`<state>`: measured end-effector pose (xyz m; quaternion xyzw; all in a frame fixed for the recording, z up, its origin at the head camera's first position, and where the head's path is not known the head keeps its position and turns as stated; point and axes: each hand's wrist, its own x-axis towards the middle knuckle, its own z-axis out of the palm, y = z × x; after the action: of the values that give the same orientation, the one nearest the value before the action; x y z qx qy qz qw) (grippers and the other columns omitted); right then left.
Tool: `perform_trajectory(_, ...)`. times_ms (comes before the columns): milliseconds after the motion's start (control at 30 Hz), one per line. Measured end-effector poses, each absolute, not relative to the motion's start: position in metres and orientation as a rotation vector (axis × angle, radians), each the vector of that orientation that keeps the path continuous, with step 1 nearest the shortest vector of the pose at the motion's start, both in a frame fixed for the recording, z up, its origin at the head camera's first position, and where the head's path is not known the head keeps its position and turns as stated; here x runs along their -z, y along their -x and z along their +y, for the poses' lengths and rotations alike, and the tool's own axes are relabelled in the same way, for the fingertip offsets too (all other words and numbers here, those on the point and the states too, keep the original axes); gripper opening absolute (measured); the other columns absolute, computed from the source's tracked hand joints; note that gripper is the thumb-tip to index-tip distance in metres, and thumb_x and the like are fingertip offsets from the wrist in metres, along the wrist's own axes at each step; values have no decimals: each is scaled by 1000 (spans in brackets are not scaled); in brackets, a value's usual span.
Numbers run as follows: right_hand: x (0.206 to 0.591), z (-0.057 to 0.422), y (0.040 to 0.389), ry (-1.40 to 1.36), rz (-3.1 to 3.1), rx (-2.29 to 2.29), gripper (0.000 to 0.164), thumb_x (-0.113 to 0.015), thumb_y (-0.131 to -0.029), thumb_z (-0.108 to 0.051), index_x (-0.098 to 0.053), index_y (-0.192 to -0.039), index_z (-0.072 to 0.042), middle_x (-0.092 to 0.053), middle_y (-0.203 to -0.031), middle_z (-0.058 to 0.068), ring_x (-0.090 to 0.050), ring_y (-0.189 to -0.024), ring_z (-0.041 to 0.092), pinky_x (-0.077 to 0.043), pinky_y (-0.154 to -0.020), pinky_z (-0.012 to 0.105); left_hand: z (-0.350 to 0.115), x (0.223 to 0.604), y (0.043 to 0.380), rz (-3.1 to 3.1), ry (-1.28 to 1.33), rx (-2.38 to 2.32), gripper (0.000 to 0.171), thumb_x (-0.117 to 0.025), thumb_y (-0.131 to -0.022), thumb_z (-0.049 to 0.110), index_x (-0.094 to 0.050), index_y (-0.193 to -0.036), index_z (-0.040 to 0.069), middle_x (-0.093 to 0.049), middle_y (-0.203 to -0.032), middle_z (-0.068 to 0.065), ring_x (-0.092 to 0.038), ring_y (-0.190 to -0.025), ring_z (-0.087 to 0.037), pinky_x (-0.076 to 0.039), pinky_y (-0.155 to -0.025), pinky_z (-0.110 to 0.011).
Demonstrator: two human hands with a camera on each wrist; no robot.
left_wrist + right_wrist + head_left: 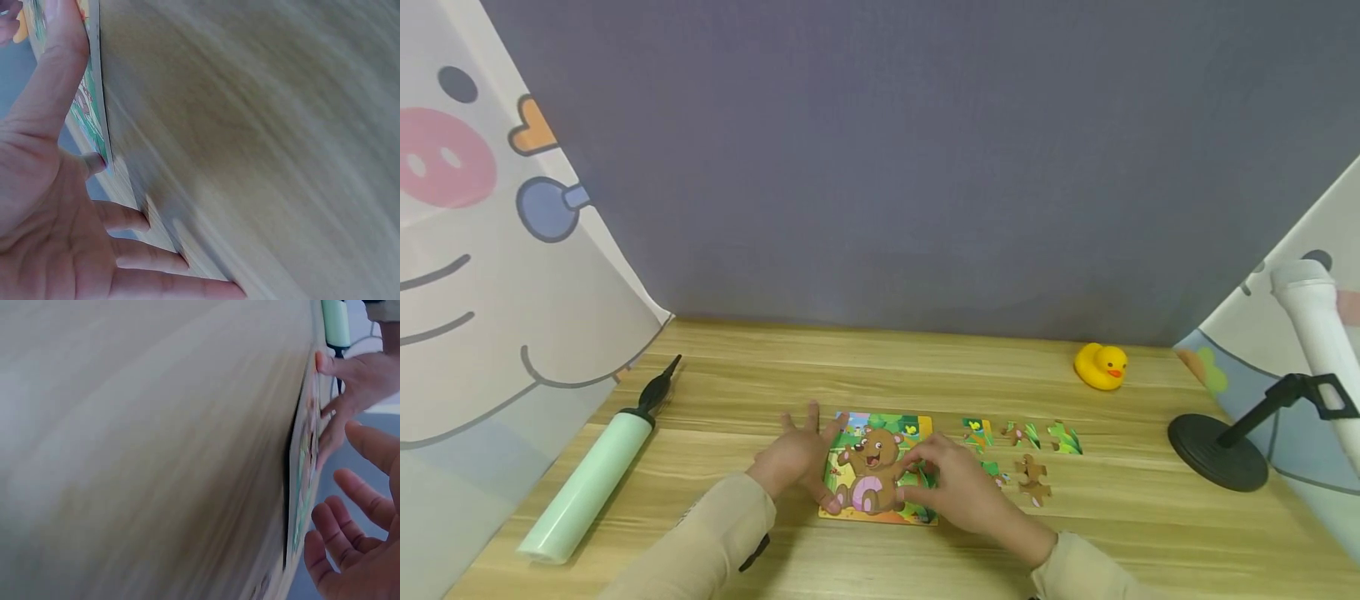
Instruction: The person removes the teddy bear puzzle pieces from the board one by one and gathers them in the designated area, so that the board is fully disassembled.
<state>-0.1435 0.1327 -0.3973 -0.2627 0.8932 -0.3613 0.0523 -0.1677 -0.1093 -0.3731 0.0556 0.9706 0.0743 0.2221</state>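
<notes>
A square bear jigsaw puzzle (871,454) lies flat on the wooden table, a brown bear filling its middle. My left hand (797,458) is spread at its left side, thumb on the lower left corner and a finger at the upper left. In the left wrist view, the other fingertips (231,289) touch the table beyond the puzzle's edge. Over the puzzle's right side is my right hand (958,485), fingers bent loosely and thumb apart from them. The right wrist view shows nothing between its fingers (369,497). Part of the puzzle's right edge is hidden beneath this hand.
Several loose puzzle pieces (1064,437) lie to the right of the puzzle. A yellow rubber duck (1101,367) sits behind them. At the far right stands a black stand (1217,452) holding a white microphone (1318,325). A pale green hand pump (591,483) lies at left.
</notes>
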Motion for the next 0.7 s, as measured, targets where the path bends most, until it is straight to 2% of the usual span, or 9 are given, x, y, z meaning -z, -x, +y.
perform_trajectory(167, 401, 122, 141, 843, 2787, 982, 37, -83, -84, -40, -75, -108, -14, -59, -103, -4, -55, -85, 13, -51, -67, 24, -109, 374, 168, 2698, -183, -157, 133, -93, -55, 49, -21, -163, 18, -10, -164, -32, -14, -141, -67, -44, -77, -83)
perform_trajectory(367, 403, 115, 140, 927, 2890, 793, 38, -87, -81, -36, -78, -108, -11, -61, -106, -5, -57, -87, 11, -50, -72, 28, -109, 374, 168, 2698, -183, -161, 134, -94, -55, 49, -21, -163, 18, -11, -164, -32, -15, -141, -67, -44, -78, -83)
perform_trajectory(533, 404, 113, 139, 937, 2899, 773, 38, -89, -78, -34, -78, -107, -12, -62, -105, -7, -57, -93, 11, -49, -80, 35, -109, 373, 168, 2697, -177, -180, 134, -94, -55, 48, -21, -163, 18, -11, -164, -32, -13, -141, -68, -43, -78, -84)
perform_trajectory(700, 404, 111, 140, 922, 2875, 822, 35, -91, -76, -31, -75, -102, -13, -59, -100, -10, -56, -90, 10, -51, -80, 33, -108, 373, 169, 2690, -175, -168, 134, -93, -55, 48, -20, -163, 18, -11, -164, -32, -14, -141, -68, -44, -78, -83)
